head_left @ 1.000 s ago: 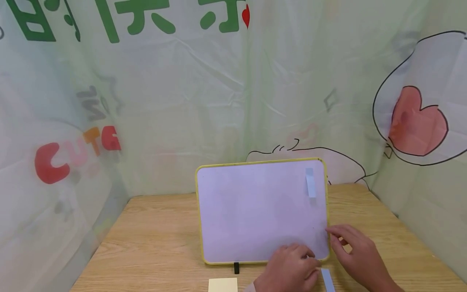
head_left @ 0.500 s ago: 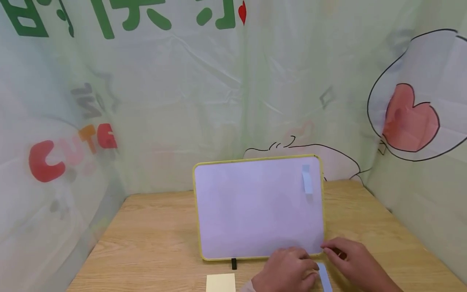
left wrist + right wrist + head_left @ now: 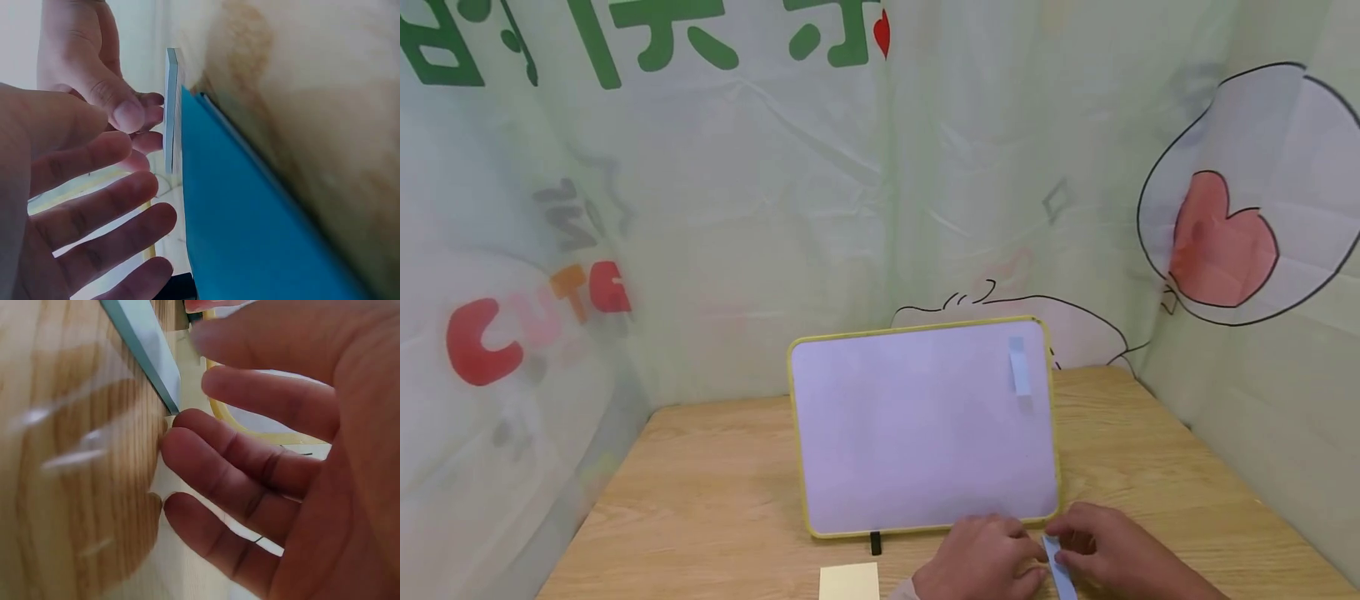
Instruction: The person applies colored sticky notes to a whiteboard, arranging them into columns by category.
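Observation:
A light blue pad of narrow sticky notes (image 3: 1060, 571) lies on the table before the whiteboard (image 3: 917, 433). My left hand (image 3: 981, 560) is just left of the pad; its fingers (image 3: 119, 212) are spread and relaxed in the left wrist view. At the pad's far end is my right hand (image 3: 1112, 546), thumb and forefinger close to it. In the right wrist view, that hand's fingers (image 3: 219, 469) bend slightly, the lower tips near the wood and the pad's edge (image 3: 147, 353). Neither hand visibly holds anything. One light blue strip (image 3: 1019, 367) sticks to the board's upper right.
A pale yellow sticky note pad (image 3: 850, 582) lies at the front edge of view. A black foot (image 3: 876, 543) shows under the board's yellow frame. Close to the left wrist camera is a flat bright blue sheet or pad (image 3: 250, 219). Printed curtains surround the table (image 3: 715, 475).
My right hand has come down from the board's lower right edge to the far end of the blue pad. The left hand stays nearly in place, and the head view has shifted slightly.

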A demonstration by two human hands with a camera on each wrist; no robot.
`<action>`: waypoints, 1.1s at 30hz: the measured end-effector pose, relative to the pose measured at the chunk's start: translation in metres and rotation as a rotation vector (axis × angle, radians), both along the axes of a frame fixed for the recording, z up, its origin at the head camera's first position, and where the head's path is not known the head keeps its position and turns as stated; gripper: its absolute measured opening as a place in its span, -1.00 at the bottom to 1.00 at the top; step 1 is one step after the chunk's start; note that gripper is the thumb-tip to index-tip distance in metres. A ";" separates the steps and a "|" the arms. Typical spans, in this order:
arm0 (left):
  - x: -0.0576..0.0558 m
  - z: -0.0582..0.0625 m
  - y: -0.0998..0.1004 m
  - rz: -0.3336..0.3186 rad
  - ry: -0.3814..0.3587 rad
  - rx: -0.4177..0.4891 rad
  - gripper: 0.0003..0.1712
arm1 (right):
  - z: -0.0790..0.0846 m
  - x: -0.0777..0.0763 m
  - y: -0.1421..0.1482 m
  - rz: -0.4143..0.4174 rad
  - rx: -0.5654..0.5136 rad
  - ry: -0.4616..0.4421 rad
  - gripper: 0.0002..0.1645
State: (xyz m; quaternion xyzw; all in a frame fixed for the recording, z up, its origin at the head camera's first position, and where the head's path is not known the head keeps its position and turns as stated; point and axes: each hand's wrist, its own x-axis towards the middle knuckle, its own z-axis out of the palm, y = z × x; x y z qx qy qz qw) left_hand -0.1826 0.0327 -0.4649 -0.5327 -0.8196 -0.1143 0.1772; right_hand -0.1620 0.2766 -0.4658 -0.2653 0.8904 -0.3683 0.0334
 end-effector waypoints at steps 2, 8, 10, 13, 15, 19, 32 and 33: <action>-0.001 -0.001 0.000 -0.001 -0.044 -0.022 -0.81 | 0.000 0.000 0.000 0.015 0.005 -0.026 -0.78; 0.000 -0.001 0.002 0.000 -0.083 -0.055 -0.78 | 0.000 0.000 0.000 0.049 0.030 -0.038 -0.85; 0.001 -0.001 0.002 -0.009 -0.094 -0.058 -0.77 | 0.000 0.000 0.001 0.059 0.019 -0.034 -0.84; 0.002 0.000 0.002 -0.011 -0.100 -0.074 -0.77 | -0.002 0.000 0.002 0.076 -0.003 -0.013 -0.79; 0.003 0.000 0.002 -0.005 -0.102 -0.085 -0.76 | -0.004 0.001 0.002 0.089 -0.014 0.017 -0.75; 0.004 0.000 0.000 -0.004 -0.114 -0.093 -0.74 | -0.006 0.002 0.001 0.097 -0.013 0.053 -0.71; 0.006 0.000 -0.005 -0.047 -0.188 -0.122 -0.72 | -0.003 0.004 -0.002 0.037 -0.033 -0.105 -0.95; 0.006 0.000 -0.005 -0.056 -0.196 -0.123 -0.71 | -0.003 0.004 -0.001 0.030 -0.034 -0.119 -0.95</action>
